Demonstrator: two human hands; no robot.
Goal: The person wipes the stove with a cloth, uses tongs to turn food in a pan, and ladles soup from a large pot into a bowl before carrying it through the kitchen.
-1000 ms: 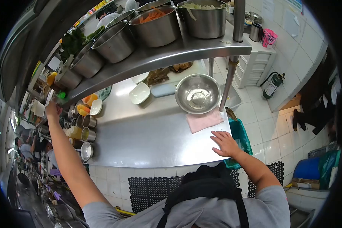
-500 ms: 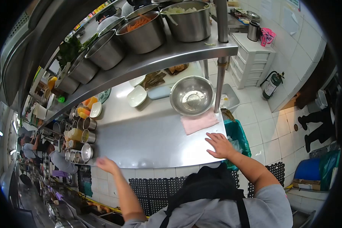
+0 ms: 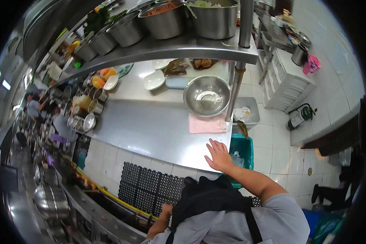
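Observation:
My right hand (image 3: 218, 155) rests with spread fingers on the near right corner of the steel table (image 3: 150, 128), holding nothing. Just beyond it lies a folded pink cloth (image 3: 207, 124). A metal bowl (image 3: 206, 96) stands behind the cloth, overlapping it in view. My left hand (image 3: 166, 209) is low beside my black apron (image 3: 215, 199), off the table and above the black floor mat (image 3: 146, 187). It looks small and foreshortened, and its fingers are hidden from me.
Overhead, a steel shelf (image 3: 162, 56) carries several metal pots (image 3: 215, 22) of cut vegetables. Bottles and small metal containers (image 3: 95, 106) line the table's left end. A green-lined bin (image 3: 248, 152) and a grey tub (image 3: 253, 109) stand right of the table. Behind left runs a cooking counter (image 3: 97, 207).
My left hand has drawn back from the table's left front edge to beside my apron. My right hand stays on the table corner. The view has turned and shifted.

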